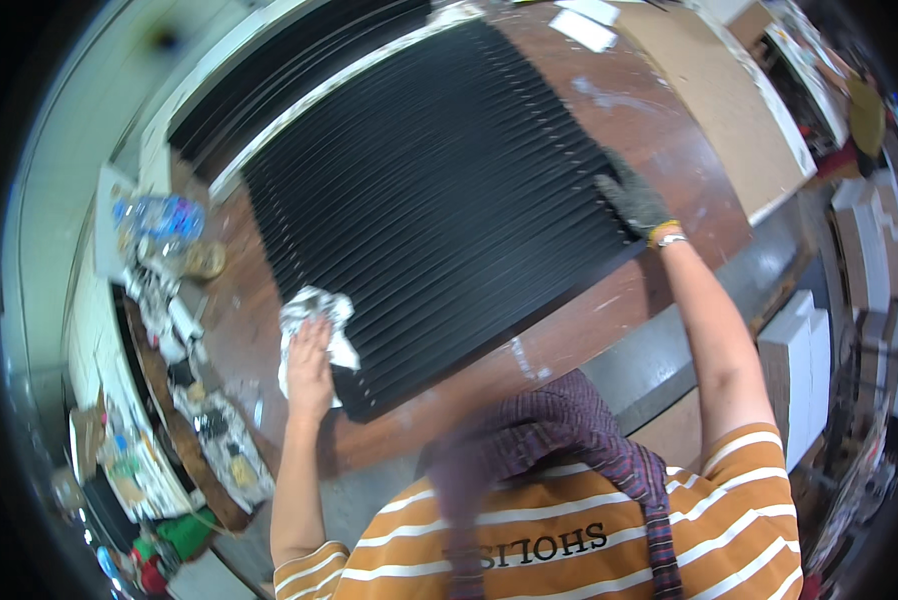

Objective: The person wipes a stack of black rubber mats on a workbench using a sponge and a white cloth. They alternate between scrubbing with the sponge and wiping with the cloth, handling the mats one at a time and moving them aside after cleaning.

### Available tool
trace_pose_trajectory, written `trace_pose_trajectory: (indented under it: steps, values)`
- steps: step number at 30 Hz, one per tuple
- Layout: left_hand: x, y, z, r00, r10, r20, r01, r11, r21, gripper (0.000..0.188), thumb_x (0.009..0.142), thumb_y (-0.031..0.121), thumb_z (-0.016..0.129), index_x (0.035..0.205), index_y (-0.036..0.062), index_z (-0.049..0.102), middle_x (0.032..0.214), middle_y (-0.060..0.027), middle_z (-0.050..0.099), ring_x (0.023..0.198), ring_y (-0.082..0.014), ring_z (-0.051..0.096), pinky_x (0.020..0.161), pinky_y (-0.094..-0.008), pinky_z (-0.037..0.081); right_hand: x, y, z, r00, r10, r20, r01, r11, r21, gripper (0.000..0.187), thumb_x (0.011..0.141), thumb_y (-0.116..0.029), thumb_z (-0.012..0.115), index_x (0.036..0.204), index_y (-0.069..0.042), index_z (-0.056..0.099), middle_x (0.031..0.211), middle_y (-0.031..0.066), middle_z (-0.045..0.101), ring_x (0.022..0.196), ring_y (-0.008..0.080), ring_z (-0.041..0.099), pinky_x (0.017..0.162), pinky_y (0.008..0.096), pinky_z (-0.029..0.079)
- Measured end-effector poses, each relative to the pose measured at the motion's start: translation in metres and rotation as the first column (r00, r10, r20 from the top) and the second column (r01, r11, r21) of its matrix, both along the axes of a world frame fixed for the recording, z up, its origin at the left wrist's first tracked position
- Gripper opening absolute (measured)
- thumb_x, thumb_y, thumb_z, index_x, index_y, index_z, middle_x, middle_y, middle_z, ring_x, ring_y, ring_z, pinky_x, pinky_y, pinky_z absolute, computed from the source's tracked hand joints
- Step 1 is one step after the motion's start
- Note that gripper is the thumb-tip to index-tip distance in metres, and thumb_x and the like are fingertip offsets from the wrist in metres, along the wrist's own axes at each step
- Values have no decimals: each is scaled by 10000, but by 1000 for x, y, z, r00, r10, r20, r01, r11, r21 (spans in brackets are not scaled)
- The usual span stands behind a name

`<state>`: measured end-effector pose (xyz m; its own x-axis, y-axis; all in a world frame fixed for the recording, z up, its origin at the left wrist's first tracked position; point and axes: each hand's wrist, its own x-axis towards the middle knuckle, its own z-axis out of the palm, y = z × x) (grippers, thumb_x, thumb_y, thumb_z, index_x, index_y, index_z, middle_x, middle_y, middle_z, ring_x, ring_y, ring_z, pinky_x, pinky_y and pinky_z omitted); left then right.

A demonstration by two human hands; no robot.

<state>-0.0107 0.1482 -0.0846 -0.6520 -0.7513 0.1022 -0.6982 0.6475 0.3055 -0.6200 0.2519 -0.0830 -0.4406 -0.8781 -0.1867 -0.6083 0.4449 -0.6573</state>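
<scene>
Panel [429,200], black, lies centre, between hands. Left hand [311,370], lower left, straight-fingered on white cloth [314,302], grip unclear; right hand [636,200], gloved, outstretched, rests open on panel's right edge.

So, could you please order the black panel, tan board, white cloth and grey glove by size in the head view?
Black panel
Tan board
White cloth and grey glove: too alike to rank
</scene>
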Motion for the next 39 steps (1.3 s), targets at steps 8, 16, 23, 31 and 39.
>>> trace_pose_trajectory:
  steps: [8,16,23,31,39]
  values:
    - [38,40,-20,179,937,-301,-157,330,931,330,1057,65,553,1358,-42,639,1124,-68,727,965,-132,656,851,-274,523,-9,-15,-14,993,19,-120,-13,999,50,711,1037,-477,554,1637,-182,311,1548,215,513,1402,397,518,1145,436,406]
    - [-55,17,34,547,707,-449,-513,707,487,411,1046,72,523,1447,73,614,1126,-142,749,876,-170,696,802,-262,562,-15,-13,-30,958,2,-286,7,999,31,675,1056,-514,473,1619,-166,343,1559,209,488,1394,437,492,1146,473,396]
    - [-24,16,6,932,239,-274,-243,970,20,431,956,-23,512,1326,115,685,1376,-91,683,1251,-295,648,1141,-447,463,-15,-15,-28,951,29,-308,-22,999,25,665,1062,-514,458,1614,-161,346,1546,218,497,1381,448,495,1133,482,406]
    - [-47,-1,14,782,501,-371,-392,858,333,352,1014,80,518,1326,79,682,1308,-164,698,1208,-273,668,1060,-464,500,-16,-14,-31,942,37,-334,-35,999,11,667,1067,-516,447,1618,-158,338,1564,218,479,1390,442,495,1131,478,409]
    - [75,-24,-9,810,554,-193,-570,821,-33,429,971,-34,529,1340,118,688,1221,-151,734,1028,-341,722,958,-423,569,-8,-15,-14,971,-6,-238,43,988,150,685,1055,-503,478,1609,-119,351,1585,211,456,1432,423,454,1164,456,389]
